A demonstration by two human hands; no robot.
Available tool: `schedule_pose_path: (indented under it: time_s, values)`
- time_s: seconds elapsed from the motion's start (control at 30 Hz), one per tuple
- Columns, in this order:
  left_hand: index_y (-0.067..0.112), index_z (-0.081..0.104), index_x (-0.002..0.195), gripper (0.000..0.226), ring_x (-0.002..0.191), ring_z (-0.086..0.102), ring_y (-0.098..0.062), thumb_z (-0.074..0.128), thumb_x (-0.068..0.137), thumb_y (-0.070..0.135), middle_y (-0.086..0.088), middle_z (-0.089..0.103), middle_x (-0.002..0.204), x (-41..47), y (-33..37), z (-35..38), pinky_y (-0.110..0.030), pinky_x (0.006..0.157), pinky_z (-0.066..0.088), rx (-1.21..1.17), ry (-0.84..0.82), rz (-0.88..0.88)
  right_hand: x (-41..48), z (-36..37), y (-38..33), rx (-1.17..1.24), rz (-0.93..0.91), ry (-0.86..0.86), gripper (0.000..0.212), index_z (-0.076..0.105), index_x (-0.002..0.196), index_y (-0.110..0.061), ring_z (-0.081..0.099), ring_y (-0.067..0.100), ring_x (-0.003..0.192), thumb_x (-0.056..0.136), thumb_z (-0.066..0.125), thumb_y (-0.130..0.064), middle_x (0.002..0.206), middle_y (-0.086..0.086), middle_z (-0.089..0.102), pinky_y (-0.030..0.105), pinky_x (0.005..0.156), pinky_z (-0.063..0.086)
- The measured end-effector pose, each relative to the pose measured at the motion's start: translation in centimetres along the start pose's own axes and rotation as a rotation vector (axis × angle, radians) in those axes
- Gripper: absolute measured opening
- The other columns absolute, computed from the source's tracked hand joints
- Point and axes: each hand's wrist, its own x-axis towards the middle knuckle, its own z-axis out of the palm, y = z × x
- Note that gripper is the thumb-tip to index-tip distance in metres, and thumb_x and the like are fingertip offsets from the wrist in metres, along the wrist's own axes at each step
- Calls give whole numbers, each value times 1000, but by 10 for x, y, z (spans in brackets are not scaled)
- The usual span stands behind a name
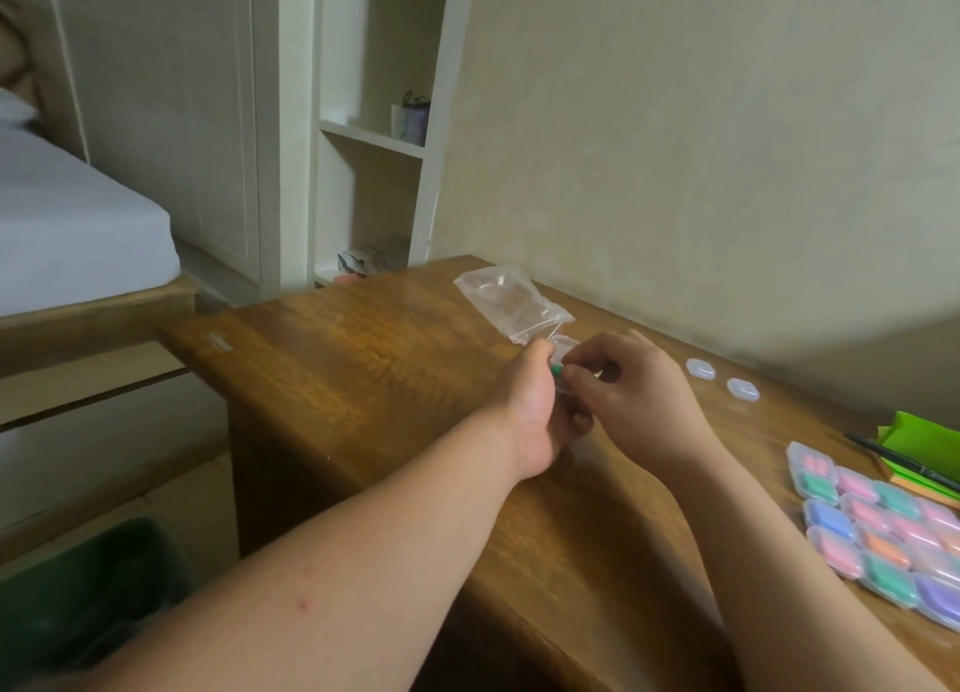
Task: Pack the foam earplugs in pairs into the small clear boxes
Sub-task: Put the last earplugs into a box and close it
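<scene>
Left hand [530, 411]: the grip is curled round a small clear box [565, 346], held above the worktop [363, 359] (the box is mostly hidden by the fingers). Right hand [631, 395]: the grip pinches a green earplug [557, 370] at that box, against my left thumb. A clear plastic bag [511, 302] lies just behind both hands. Two empty boxes [700, 369] sit apart to my right. Filled boxes [878, 530] lie grouped at the worktop's right edge, beside a green pad [919, 434] with a pen [904, 465] on it.

cream wall [675, 120] | white shelf [371, 138] | bed [67, 218] | wooden desk [363, 359]
</scene>
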Motion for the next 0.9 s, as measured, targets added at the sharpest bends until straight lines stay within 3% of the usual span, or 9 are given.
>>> schedule_pose_path:
  time_s: [0.13, 0.23, 0.37, 0.47, 0.57, 0.67, 0.73, 0.8, 0.9]
  values:
    - [10, 71, 123, 52, 79, 63, -20, 32, 112, 43, -13, 72, 102, 1, 0, -1, -30, 61, 47, 7, -17, 0, 1, 1, 4, 55, 16, 8, 5, 75, 94, -34, 65, 4, 82, 97, 75, -30, 95, -10, 68, 21, 67, 47]
    - [11, 69, 115, 43, 64, 55, -16, 37, 110, 39, -9, 65, 85, 4, 0, 0, -27, 54, 41, -31, -2, 26, 3, -1, 8, 114, 44, 48, 7, 76, 94, -32, 67, 8, 86, 99, 72, -29, 95, -8, 71, 29, 73, 53]
    - [10, 73, 113, 45, 53, 49, -12, 40, 108, 40, -5, 58, 74, 11, 6, -7, -24, 47, 35, -170, 168, 121, 6, -3, 25, 126, 140, 127, 9, 77, 97, -29, 66, 9, 92, 102, 69, -27, 100, -7, 73, 28, 76, 52]
    - [8, 74, 118, 46, 55, 48, -13, 42, 107, 39, -6, 56, 78, 9, 9, -11, -23, 50, 34, -307, 196, 111, 5, 0, 45, -6, 178, 132, 8, 73, 101, -32, 62, 8, 94, 102, 69, -26, 104, -6, 69, 26, 75, 49]
    - [8, 74, 118, 47, 56, 48, -13, 42, 107, 42, -6, 57, 77, 7, 9, -8, -23, 51, 35, -337, 202, 78, 9, 5, 59, -147, 195, 102, 18, 72, 118, -32, 62, 12, 97, 102, 68, -24, 114, -4, 64, 28, 76, 48]
    - [8, 73, 118, 46, 56, 48, -13, 42, 107, 41, -6, 57, 77, 6, 10, -8, -22, 50, 34, -350, 196, 60, 17, 14, 63, -252, 184, 32, 39, 65, 142, -33, 59, 24, 125, 104, 66, -27, 134, 0, 60, 39, 98, 52]
    - [9, 73, 117, 46, 57, 49, -13, 43, 108, 42, -6, 57, 79, 6, 11, -9, -22, 49, 36, -338, 194, 58, 20, 20, 62, -344, 187, -56, 43, 60, 151, -33, 49, 27, 138, 107, 60, -32, 147, 0, 56, 43, 112, 44]
    - [9, 72, 118, 45, 57, 49, -13, 43, 108, 42, -6, 57, 80, 6, 10, -9, -22, 48, 37, -325, 195, 61, 20, 21, 63, -413, 179, -117, 40, 63, 149, -32, 44, 27, 140, 110, 54, -35, 152, -1, 55, 44, 114, 39]
    - [9, 72, 117, 45, 58, 50, -13, 42, 108, 42, -6, 57, 80, 6, 9, -8, -22, 48, 37, -317, 187, 62, 20, 21, 63, -423, 155, -78, 31, 73, 134, -32, 49, 26, 133, 110, 54, -33, 142, -2, 61, 43, 107, 43]
